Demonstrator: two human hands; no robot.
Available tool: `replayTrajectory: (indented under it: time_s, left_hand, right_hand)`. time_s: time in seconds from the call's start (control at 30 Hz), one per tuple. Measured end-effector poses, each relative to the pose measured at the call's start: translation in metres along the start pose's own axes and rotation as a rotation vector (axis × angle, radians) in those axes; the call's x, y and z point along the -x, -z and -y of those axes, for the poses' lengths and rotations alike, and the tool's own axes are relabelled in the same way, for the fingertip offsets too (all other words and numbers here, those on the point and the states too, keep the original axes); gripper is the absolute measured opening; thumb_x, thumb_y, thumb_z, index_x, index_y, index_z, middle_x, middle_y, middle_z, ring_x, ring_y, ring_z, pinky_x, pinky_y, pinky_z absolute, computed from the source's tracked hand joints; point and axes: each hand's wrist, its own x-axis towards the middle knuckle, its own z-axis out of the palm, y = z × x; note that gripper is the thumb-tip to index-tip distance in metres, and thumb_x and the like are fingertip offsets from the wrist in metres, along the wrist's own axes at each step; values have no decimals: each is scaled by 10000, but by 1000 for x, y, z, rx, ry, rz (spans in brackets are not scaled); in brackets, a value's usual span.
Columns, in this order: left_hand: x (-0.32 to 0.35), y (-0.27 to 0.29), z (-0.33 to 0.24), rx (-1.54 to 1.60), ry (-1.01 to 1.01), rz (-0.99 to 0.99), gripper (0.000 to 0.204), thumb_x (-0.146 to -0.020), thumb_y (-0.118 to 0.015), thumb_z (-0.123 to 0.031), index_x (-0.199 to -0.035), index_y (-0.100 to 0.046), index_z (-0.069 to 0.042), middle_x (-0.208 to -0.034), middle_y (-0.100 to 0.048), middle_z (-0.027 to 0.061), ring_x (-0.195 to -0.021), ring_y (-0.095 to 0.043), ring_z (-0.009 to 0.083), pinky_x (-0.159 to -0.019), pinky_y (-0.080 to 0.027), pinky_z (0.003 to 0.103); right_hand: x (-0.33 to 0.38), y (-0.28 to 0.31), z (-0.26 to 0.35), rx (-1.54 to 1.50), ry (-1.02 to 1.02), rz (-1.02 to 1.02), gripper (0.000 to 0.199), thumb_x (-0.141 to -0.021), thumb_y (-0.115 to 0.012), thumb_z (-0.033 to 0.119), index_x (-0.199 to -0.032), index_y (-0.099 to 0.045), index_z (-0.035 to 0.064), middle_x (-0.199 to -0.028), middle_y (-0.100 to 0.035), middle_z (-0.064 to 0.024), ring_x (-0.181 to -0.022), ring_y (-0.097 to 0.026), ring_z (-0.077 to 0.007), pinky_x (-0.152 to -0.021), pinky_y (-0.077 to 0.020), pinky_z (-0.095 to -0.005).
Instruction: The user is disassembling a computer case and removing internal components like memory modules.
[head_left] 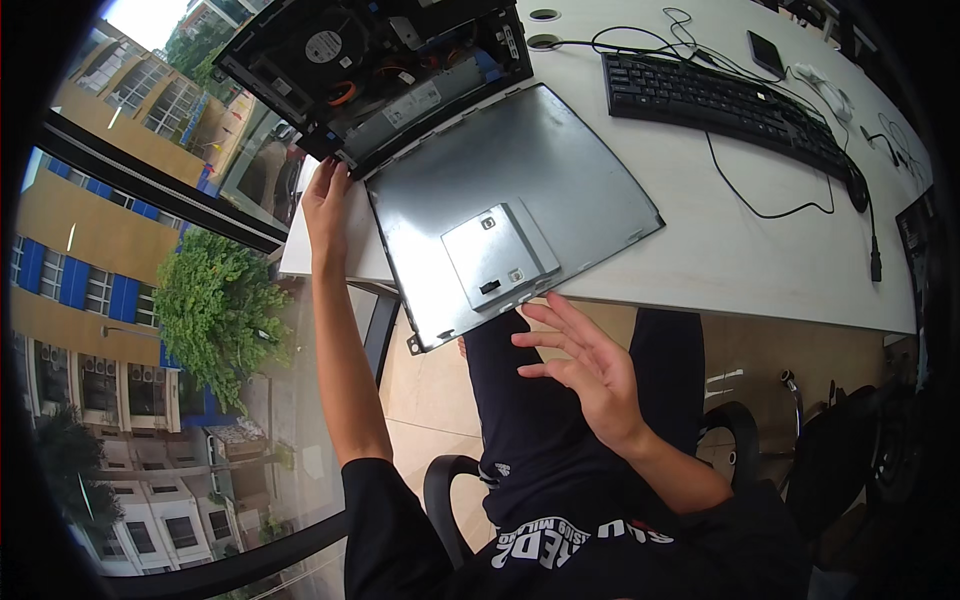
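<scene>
A desktop computer case point(400, 112) stands at the far left of the desk, its inside showing a drive, a fan label and cables. Its metal side panel point(400, 215) lies against the case's lower edge and juts past the desk's near edge, inner face up, with a raised square plate on it. My left hand point(325, 210) has its fingers bent together at the case's lower left corner, gripping there; the fingertips are partly hidden. Beside the panel's near edge is my right hand point(590, 375), fingers spread and holding nothing.
On the white desk point(610, 250) a black keyboard point(720, 105), a black mouse point(857, 188), a phone point(766, 54) and loose cables lie at the right. A window point(150, 330) runs along the left. Below the desk edge are my legs and a chair armrest point(445, 500).
</scene>
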Motion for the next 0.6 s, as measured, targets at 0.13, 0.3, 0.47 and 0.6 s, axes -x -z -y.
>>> replayTrajectory:
  time_s: [0.13, 0.3, 0.47, 0.6]
  left_hand:
    - [0, -2, -2, -25, 25, -28, 523, -1043, -658, -227, -1450, -533, 77, -1323, -662, 117, -1173, -626, 155, -1027, -499, 296]
    - [0, -1, -2, -11, 31, -28, 552, -1037, -664, -230, -1466, -510, 83, -1355, -648, 136, -1204, -622, 167, -1046, -494, 300]
    - [-1, -2, 0, -7, 18, -17, 562, -1035, -666, -227, -1473, -500, 84, -1361, -644, 143, -1207, -621, 172, -1045, -495, 299]
    - [-1, -1, 1, -22, 20, -26, 548, -1036, -664, -224, -1465, -514, 82, -1350, -650, 136, -1202, -621, 169, -1037, -495, 296]
  right_hand:
    - [1, 4, 0, 18, 38, -42, 688, -968, -494, -82, -1610, -252, -36, -1519, -459, -272, -1252, -622, -326, -949, -600, -411]
    - [-1, 6, 3, 104, 14, 1, 674, -1007, -482, -43, -1622, -207, -38, -1424, -547, -261, -1059, -706, -256, -888, -603, -355]
    - [-4, 5, 4, 128, -9, 15, 690, -1023, -471, -19, -1631, -146, -39, -1250, -663, -225, -933, -717, -192, -851, -588, -312]
    - [-4, 6, 4, 136, -18, 20, 699, -1024, -475, -8, -1630, -129, -49, -1142, -713, -196, -877, -711, -169, -846, -584, -308]
